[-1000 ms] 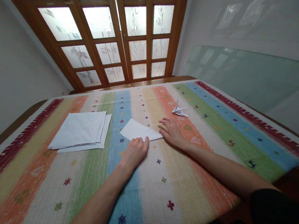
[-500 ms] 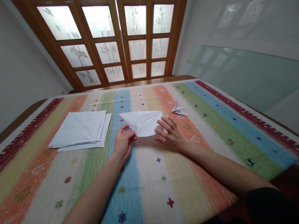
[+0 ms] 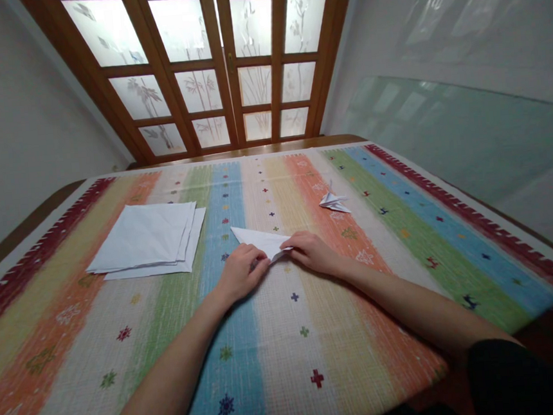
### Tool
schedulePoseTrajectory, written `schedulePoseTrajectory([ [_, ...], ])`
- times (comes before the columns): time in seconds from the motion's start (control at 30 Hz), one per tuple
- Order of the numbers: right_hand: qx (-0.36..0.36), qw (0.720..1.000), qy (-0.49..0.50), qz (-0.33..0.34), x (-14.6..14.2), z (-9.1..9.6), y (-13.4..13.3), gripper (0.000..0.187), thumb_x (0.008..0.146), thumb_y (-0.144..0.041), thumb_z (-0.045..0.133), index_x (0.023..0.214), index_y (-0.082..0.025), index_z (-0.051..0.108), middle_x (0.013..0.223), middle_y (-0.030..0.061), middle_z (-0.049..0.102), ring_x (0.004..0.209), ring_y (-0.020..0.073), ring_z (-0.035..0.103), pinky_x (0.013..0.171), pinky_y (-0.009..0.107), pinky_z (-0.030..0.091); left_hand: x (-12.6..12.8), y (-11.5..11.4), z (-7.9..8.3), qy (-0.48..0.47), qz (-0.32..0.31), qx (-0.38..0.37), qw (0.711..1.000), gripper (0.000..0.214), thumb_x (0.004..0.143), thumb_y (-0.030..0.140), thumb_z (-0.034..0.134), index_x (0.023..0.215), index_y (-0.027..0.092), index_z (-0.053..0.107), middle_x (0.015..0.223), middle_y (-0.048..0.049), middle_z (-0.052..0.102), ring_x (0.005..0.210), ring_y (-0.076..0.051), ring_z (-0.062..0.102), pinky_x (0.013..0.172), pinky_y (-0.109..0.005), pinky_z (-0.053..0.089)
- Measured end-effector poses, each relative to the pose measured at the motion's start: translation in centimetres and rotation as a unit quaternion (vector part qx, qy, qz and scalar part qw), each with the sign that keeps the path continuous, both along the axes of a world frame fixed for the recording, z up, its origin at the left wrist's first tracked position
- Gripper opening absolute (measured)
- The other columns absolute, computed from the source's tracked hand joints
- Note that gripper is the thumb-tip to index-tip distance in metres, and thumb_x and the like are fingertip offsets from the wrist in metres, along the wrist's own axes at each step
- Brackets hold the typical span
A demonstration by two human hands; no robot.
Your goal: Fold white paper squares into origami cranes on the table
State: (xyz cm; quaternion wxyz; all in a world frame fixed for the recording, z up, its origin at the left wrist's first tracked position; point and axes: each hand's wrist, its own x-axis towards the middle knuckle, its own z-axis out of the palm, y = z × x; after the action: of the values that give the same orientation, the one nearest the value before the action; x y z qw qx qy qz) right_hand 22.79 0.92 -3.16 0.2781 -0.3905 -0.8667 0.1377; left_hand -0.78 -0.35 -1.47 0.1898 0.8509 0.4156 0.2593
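Note:
A white folded sheet of paper (image 3: 258,239) lies on the striped tablecloth (image 3: 288,335) near the middle of the table. My left hand (image 3: 241,272) curls over its near left part, fingers pinching the paper's edge. On the sheet's near right corner rests my right hand (image 3: 312,253), its fingers pressed together and gripping that corner. Both forearms reach in from the bottom of the view.
A stack of white paper sheets (image 3: 149,238) lies to the left. A small folded white paper figure (image 3: 333,201) sits further back on the right. Wooden doors with frosted glass panes (image 3: 215,64) stand behind the table; a glass sheet (image 3: 449,134) leans on the right wall.
The paper was lifted and opened out half a second ago; now it lies lower and folded narrower, with both hands closed in on its near edge.

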Motion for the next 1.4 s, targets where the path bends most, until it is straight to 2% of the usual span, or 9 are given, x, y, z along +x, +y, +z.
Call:
schedulePoseTrajectory([
  [0.3, -0.113, 0.977, 0.063, -0.171, -1.4, 0.8, 1.3, 0.014, 0.086, -0.02, 0.063, 0.099, -0.017, 0.065, 0.079, 0.004, 0.071, 0.072, 0.0163, 0.063, 0.07, 0.028, 0.043, 2.1, -0.4, -0.5, 0.196, 0.139, 0.014, 0.971, 0.035, 0.097, 0.032, 0.042, 0.08, 0.015, 0.067, 0.084, -0.0105, 0.067, 0.086, -0.025, 0.06, 0.075, -0.036, 0.041],
  [0.53, -0.085, 0.975, -0.005, -0.207, -1.0, 0.9, 1.8, 0.012, 0.085, -0.022, 0.066, 0.095, -0.016, 0.065, 0.079, 0.0048, 0.07, 0.074, 0.0177, 0.062, 0.07, 0.028, 0.04, 2.8, -1.1, -0.1, 0.266, 0.177, 0.056, 0.946, 0.035, 0.095, 0.03, 0.039, 0.087, 0.014, 0.07, 0.088, -0.0131, 0.068, 0.095, -0.03, 0.059, 0.08, -0.045, 0.041],
  [0.63, -0.084, 0.977, -0.025, -0.195, -1.0, 1.1, 1.9, 0.01, 0.085, -0.022, 0.067, 0.093, -0.017, 0.066, 0.082, 0.0054, 0.071, 0.076, 0.0181, 0.062, 0.071, 0.029, 0.039, 2.7, -1.2, -0.1, 0.262, 0.186, 0.079, 0.944, 0.031, 0.091, 0.03, 0.043, 0.097, 0.013, 0.068, 0.104, -0.0162, 0.067, 0.103, -0.032, 0.057, 0.085, -0.047, 0.041],
  [0.77, -0.092, 0.976, -0.042, -0.191, -1.2, 1.5, 1.9, 0.011, 0.084, -0.024, 0.069, 0.093, -0.017, 0.066, 0.083, 0.0055, 0.071, 0.077, 0.0185, 0.062, 0.072, 0.029, 0.038, 2.2, -0.7, -0.6, 0.256, 0.099, 0.104, 0.956, 0.049, 0.088, 0.022, 0.044, 0.136, 0.017, 0.05, 0.15, -0.0119, 0.042, 0.138, -0.032, 0.034, 0.109, -0.053, 0.026],
  [0.87, -0.098, 0.974, -0.046, -0.201, -1.2, 1.7, 1.8, 0.013, 0.084, -0.026, 0.069, 0.093, -0.017, 0.066, 0.084, 0.005, 0.071, 0.08, 0.0191, 0.062, 0.077, 0.031, 0.036, 1.8, -0.3, -1.0, 0.286, 0.012, 0.051, 0.957, 0.055, 0.094, 0.026, 0.034, 0.148, 0.022, 0.034, 0.157, -0.0054, 0.032, 0.146, -0.029, 0.023, 0.115, -0.057, 0.015],
  [1.0, -0.114, 0.962, -0.048, -0.245, -0.4, 1.7, 1.5, 0.014, 0.083, -0.028, 0.069, 0.094, -0.019, 0.067, 0.082, 0.0036, 0.07, 0.085, 0.021, 0.061, 0.081, 0.035, 0.033, 1.4, -0.3, -0.8, 0.302, -0.007, -0.001, 0.953, 0.064, 0.096, 0.05, 0.033, 0.152, 0.021, 0.026, 0.159, -0.0071, 0.024, 0.148, -0.031, 0.017, 0.116, -0.059, 0.013],
  [1.1, -0.133, 0.949, -0.036, -0.285, 0.7, 1.7, 1.1, 0.015, 0.082, -0.028, 0.068, 0.094, -0.019, 0.067, 0.077, 0.0019, 0.068, 0.08, 0.0204, 0.06, 0.081, 0.036, 0.033, 1.2, -0.4, -0.5, 0.298, -0.02, -0.013, 0.954, 0.067, 0.094, 0.055, 0.037, 0.151, 0.022, 0.028, 0.158, -0.0081, 0.027, 0.147, -0.033, 0.019, 0.116, -0.061, 0.014],
  [1.23, -0.14, 0.941, -0.007, -0.307, 1.8, 1.4, 0.7, 0.016, 0.079, -0.026, 0.068, 0.094, -0.019, 0.067, 0.076, 0.0023, 0.067, 0.077, 0.0209, 0.06, 0.081, 0.038, 0.034, 1.0, 0.0, -0.4, 0.268, -0.023, 0.03, 0.963, 0.051, 0.097, 0.042, 0.04, 0.145, 0.023, 0.04, 0.152, -0.01, 0.04, 0.143, -0.032, 0.032, 0.113, -0.062, 0.02],
  [1.4, -0.091, 0.95, 0.07, -0.289, 2.2, 0.5, 0.8, 0.02, 0.077, -0.024, 0.064, 0.096, -0.019, 0.067, 0.087, 0.0057, 0.069, 0.084, 0.0223, 0.062, 0.083, 0.04, 0.041, 1.3, 0.1, -0.1, 0.247, -0.044, 0.072, 0.965, 0.035, 0.096, 0.017, 0.041, 0.127, 0.015, 0.056, 0.135, -0.0181, 0.058, 0.129, -0.029, 0.051, 0.102, -0.047, 0.044],
])
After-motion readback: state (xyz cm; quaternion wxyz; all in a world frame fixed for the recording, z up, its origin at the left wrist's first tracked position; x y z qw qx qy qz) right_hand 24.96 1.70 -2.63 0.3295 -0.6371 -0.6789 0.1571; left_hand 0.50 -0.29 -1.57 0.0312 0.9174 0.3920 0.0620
